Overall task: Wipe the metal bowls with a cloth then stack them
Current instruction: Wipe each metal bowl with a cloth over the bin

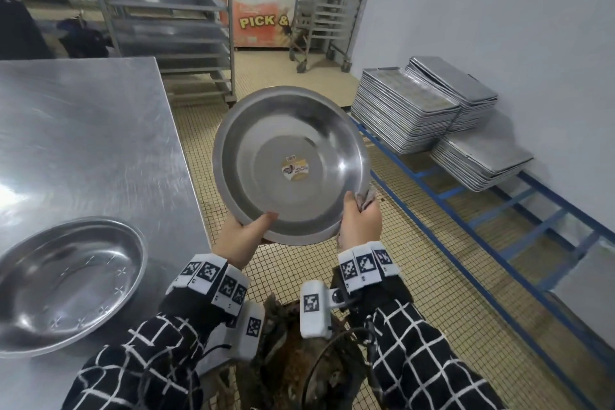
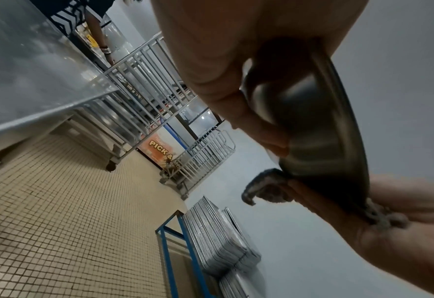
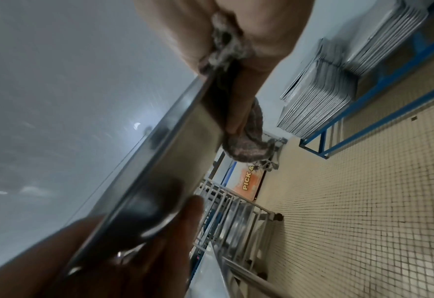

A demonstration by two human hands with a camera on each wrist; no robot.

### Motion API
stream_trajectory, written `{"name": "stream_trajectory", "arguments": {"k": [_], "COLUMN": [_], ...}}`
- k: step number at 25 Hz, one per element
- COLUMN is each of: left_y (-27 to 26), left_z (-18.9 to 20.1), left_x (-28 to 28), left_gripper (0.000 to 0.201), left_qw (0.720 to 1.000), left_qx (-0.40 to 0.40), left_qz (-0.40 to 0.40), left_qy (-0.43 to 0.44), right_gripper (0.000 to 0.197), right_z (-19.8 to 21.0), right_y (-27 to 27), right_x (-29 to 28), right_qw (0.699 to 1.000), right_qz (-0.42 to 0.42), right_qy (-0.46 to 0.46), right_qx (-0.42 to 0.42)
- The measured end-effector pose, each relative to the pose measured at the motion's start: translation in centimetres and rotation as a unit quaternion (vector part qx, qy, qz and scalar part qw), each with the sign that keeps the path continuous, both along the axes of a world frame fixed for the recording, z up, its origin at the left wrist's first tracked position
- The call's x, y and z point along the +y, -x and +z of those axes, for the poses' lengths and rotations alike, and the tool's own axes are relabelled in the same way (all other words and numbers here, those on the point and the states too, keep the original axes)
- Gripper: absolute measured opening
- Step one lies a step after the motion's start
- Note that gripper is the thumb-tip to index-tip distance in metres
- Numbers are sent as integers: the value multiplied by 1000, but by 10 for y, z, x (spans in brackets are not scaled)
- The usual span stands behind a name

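Over on the left a steel table (image 1: 83,130) fills the corner, and a second metal bowl (image 1: 66,283) sits on its near end, mouth up, tiny star marks around its inside.

Just beyond the table's edge, the person holds a wide metal bowl (image 1: 291,165) in the air above the tiled floor (image 1: 299,273), tilted so its inside faces them, with a small sticker (image 1: 295,169) at the centre of its base. The left hand (image 1: 244,238) grips the lower left rim, thumb hooked inside; the left wrist view shows its fingers (image 2: 251,121) curled against the bowl's outer wall.

The right hand (image 1: 359,221) clamps the lower right rim with a grey cloth (image 1: 366,198) folded over the edge, thumb on the inside. From the right wrist view the cloth (image 3: 246,145) bunches out beneath the fingers on the bowl's underside, pressed to the metal.

Behind stand two wheeled racks (image 1: 173,13), with an orange-fronted chest (image 1: 259,20) between them. Far right, stacked baking trays (image 1: 409,113) rest on a low blue frame (image 1: 492,206) along the wall.
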State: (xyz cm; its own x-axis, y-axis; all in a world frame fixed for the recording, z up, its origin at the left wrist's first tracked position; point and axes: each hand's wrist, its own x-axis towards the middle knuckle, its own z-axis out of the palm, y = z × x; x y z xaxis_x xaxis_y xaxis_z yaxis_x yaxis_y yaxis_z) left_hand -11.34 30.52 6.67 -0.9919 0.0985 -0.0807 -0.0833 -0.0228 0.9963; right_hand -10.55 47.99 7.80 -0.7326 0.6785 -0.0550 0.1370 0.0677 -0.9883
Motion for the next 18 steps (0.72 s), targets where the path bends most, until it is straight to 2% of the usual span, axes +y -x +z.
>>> {"name": "stream_trajectory", "arguments": {"k": [4,7,9,11,14,16,18], "left_y": [7,9,9,6,1,-1,-2], "left_z": [2,3,0,1,8,14,17], "left_x": [-9,-15,-15,-13,-9,-11,-15], "left_gripper": [7,7,17,22,20,20,18], "left_qw": [997,997,998,998,999,1000,999], "left_qx": [-44,-41,-43,-50,-31,-6,11], "left_qz": [50,59,45,29,7,14,30], "left_qy": [-48,-12,1,-1,-21,-19,-20], "right_gripper": [24,28,31,41,59,62,65], "right_z": [-1,0,1,-1,-20,-33,-38], "right_y": [-12,-19,-22,-24,-32,-37,-39], "right_x": [-3,-3,-14,-29,-48,-45,-31], "right_qw": [998,996,982,937,827,788,746], "right_qz": [52,54,136,258,443,486,491], "right_qy": [-32,-69,-131,-232,-346,-376,-440], "right_qx": [-21,-10,-18,-33,-17,-34,-90]}}
